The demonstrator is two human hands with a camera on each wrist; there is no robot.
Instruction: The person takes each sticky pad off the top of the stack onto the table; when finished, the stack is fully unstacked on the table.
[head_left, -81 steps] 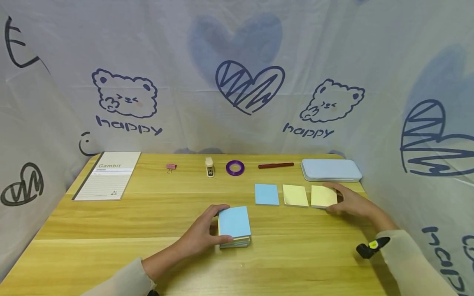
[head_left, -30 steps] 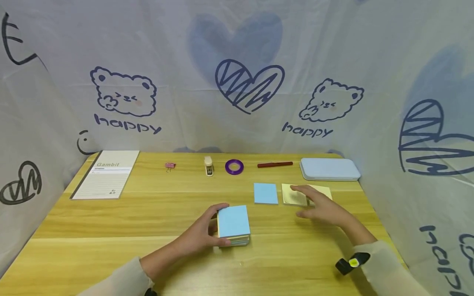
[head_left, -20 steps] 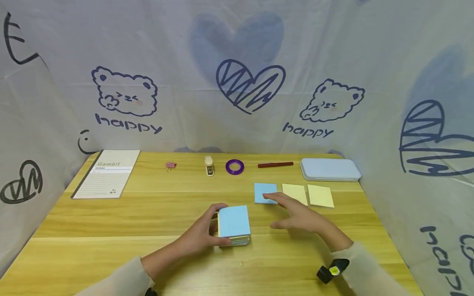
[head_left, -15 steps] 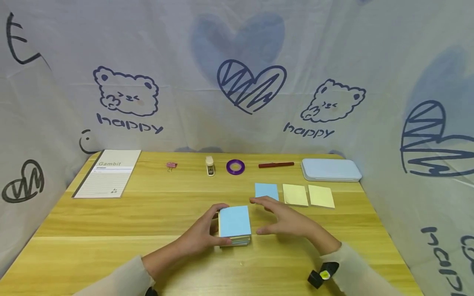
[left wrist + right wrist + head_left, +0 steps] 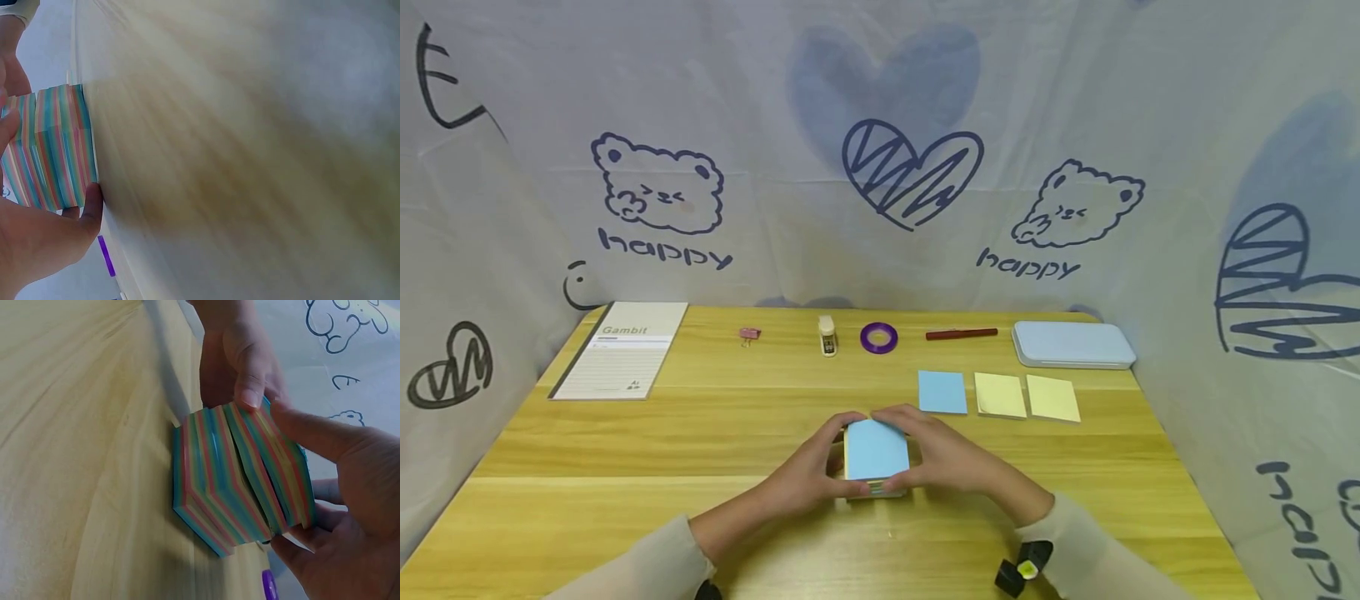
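Note:
A stack of sticky note pads (image 5: 877, 450) with a blue top sheet stands on the table between both hands. Its sides show many coloured stripes, and the right wrist view reveals gaps between some pads (image 5: 234, 475). My left hand (image 5: 801, 479) grips the stack from the left, thumb at the near side and fingers at the far side. From the right, my right hand (image 5: 951, 458) holds it the same way, its thumb close to the left thumb. Behind and to the right lie a blue pad (image 5: 942, 392), a yellow pad (image 5: 1000, 395) and another yellow pad (image 5: 1053, 398).
Along the back of the wooden table (image 5: 662, 517) lie a notebook (image 5: 621, 350), a pink binder clip (image 5: 749, 334), a small white bottle (image 5: 827, 336), a purple tape roll (image 5: 878, 337), a dark red pen (image 5: 961, 333) and a pale blue case (image 5: 1073, 344). Printed cloth hangs behind.
My right hand has left the rightmost yellow pad, passed leftward over the other pads and come onto the stack's right side. The left hand keeps its grip; the stack stays in place.

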